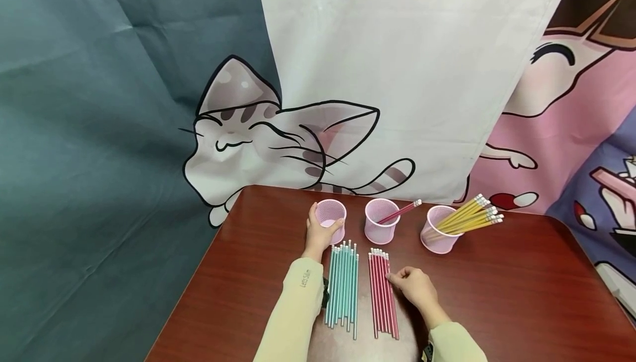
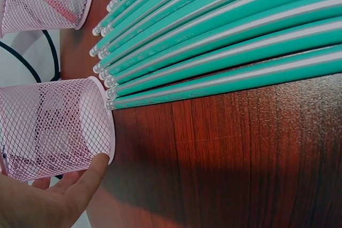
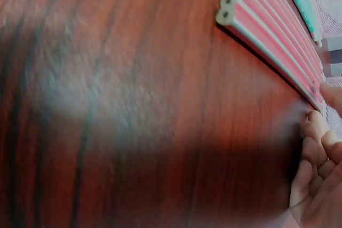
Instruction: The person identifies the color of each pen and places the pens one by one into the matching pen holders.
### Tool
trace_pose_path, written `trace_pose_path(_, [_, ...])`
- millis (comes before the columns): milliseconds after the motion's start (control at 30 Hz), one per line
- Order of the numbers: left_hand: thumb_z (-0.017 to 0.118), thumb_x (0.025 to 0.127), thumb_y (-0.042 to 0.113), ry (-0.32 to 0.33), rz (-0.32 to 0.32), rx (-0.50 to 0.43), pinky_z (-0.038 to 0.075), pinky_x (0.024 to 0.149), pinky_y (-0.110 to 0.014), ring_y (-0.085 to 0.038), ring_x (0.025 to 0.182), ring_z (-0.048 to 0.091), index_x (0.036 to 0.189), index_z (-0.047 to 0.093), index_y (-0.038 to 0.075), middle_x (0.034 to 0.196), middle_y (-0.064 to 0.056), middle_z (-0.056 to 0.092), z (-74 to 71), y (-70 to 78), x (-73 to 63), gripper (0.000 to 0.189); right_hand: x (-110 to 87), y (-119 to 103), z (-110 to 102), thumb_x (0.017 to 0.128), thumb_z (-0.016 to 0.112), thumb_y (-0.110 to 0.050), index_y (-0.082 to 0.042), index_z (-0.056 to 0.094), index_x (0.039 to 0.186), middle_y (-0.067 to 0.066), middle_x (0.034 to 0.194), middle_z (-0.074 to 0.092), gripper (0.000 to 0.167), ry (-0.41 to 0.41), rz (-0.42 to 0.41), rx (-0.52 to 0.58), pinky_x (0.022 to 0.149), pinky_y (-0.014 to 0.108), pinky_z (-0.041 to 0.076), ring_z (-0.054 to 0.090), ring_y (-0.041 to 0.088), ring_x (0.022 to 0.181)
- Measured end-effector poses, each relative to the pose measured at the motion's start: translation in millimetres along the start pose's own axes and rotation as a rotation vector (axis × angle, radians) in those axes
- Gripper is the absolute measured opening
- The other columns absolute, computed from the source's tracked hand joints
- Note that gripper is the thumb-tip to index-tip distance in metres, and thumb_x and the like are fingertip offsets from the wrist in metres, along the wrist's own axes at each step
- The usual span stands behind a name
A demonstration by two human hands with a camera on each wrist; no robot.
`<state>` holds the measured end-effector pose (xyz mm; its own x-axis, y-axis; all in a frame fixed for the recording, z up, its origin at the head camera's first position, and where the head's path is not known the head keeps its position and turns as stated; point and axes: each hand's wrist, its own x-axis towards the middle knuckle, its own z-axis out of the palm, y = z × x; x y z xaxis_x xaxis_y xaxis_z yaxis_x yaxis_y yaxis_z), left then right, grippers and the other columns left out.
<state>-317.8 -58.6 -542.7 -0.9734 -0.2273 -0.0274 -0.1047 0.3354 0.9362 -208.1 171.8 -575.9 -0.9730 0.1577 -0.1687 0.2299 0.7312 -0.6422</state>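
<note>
At the back left of the table my left hand (image 1: 318,235) grips a pink mesh pencil cup (image 1: 340,235), thumb on its near right side and fingers round the left. No pencils show in this cup. My right hand (image 1: 416,289) is beside a row of red pencils (image 1: 381,296), its thumb and curled forefinger pinching the rightmost one near the eraser end. In the right wrist view the thumb (image 3: 332,96) lies over that pencil while the other fingers curl on the table side. Left of the red row lie several teal pencils (image 1: 343,287), erasers toward the cup.
A second pink mesh cup (image 1: 380,233) stands at the back middle with one red pencil (image 1: 399,212) leaning in it. Right of it, a third cup (image 1: 437,245) holds several yellow pencils (image 1: 464,219) tilted right. A printed cloth (image 1: 397,64) hangs behind the brown table (image 1: 521,285).
</note>
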Motion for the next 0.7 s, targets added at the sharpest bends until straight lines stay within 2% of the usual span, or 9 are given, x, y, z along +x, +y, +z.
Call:
trace_pose_path(100, [0.081, 0.07, 0.03, 0.003, 0.013, 0.006, 0.038, 0.095, -0.049, -0.037, 0.115, 0.045, 0.142, 0.028, 0.021, 0.135, -0.021, 0.036, -0.8, 1.2, -1.2, 0.09, -0.5, -1.0, 1.0, 0.078, 0.069, -0.044, -0.015, 0.061, 0.069, 0.0, 0.07, 0.061, 0.031, 0.008, -0.001, -0.03, 0.052, 0.035, 0.038, 0.054, 0.017, 0.065])
trace_pose_path(467, [0.081, 0.07, 0.031, -0.003, 0.009, 0.012, 0.036, 0.097, -0.048, -0.037, 0.117, 0.044, 0.143, 0.027, 0.021, 0.137, -0.02, 0.035, -1.3, 1.4, -0.9, 0.091, 0.7, 0.2, 0.4, 0.08, 0.068, -0.033, -0.014, 0.06, 0.068, -0.003, 0.059, 0.052, 0.024, 0.0, 0.003, -0.011, 0.051, 0.032, 0.036, 0.049, 0.015, 0.059])
trace_pose_path(700, [0.081, 0.07, 0.029, 0.001, 0.022, 0.0, 0.038, 0.095, -0.049, -0.038, 0.116, 0.044, 0.142, 0.028, 0.019, 0.135, -0.021, 0.036, -1.4, 1.3, -1.6, 0.09, 1.3, -3.0, 0.7, 0.078, 0.068, -0.032, -0.014, 0.058, 0.066, 0.001, 0.064, 0.057, 0.024, 0.014, -0.015, -0.046, 0.05, 0.036, 0.037, 0.052, 0.018, 0.061])
